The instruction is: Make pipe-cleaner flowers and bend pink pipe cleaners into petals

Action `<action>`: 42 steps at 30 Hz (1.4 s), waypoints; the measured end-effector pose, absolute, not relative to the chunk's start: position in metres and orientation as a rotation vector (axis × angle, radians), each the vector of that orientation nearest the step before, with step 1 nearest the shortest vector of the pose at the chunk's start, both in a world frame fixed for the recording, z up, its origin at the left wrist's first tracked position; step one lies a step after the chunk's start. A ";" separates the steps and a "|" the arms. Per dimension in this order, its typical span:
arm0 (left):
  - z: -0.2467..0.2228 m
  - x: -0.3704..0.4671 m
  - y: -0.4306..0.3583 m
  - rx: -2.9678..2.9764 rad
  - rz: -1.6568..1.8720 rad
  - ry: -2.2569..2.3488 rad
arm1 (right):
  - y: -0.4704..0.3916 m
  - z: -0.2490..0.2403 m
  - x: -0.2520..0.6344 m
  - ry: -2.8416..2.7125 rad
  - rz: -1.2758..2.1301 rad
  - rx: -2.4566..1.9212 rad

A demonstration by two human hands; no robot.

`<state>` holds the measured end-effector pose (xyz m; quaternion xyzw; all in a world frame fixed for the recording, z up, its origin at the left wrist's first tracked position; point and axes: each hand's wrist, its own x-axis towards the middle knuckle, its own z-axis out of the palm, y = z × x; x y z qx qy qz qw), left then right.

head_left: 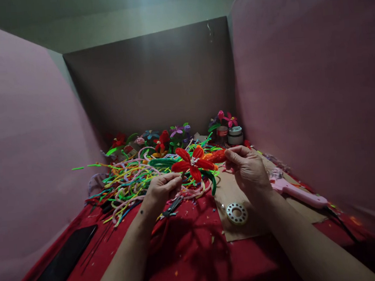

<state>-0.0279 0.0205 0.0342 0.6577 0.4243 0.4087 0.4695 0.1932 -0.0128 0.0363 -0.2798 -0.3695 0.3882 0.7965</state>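
My left hand (167, 185) is closed in a pinch at the base of a red pipe-cleaner flower (195, 173), whose pale stamens face me. Green pipe-cleaner leaves (214, 184) curve out around its petals. On the other side, the thumb and fingers of my right hand (247, 167) pinch the tip of a fuzzy orange-red pipe-cleaner piece (216, 156). That piece reaches left to the flower's petals; whether it is joined to them I cannot tell. Below my left hand lie dark-handled scissors (173, 206).
Loose coloured pipe cleaners (126, 184) are heaped behind my left hand. Finished flowers (175, 131) and a lidded jar (235, 135) stand at the back. Rightward are cardboard (246, 233), a tape roll (236, 213) and a pink glue gun (300, 194). A black slab (59, 263) lies front left.
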 end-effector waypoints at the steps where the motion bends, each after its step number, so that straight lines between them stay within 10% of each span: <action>1: 0.035 -0.028 0.020 1.614 0.991 1.046 | -0.013 0.036 0.193 -0.788 0.842 -0.604; 42: 0.043 -0.024 0.019 1.763 1.040 1.106 | -0.015 0.034 0.184 -0.806 0.841 -0.652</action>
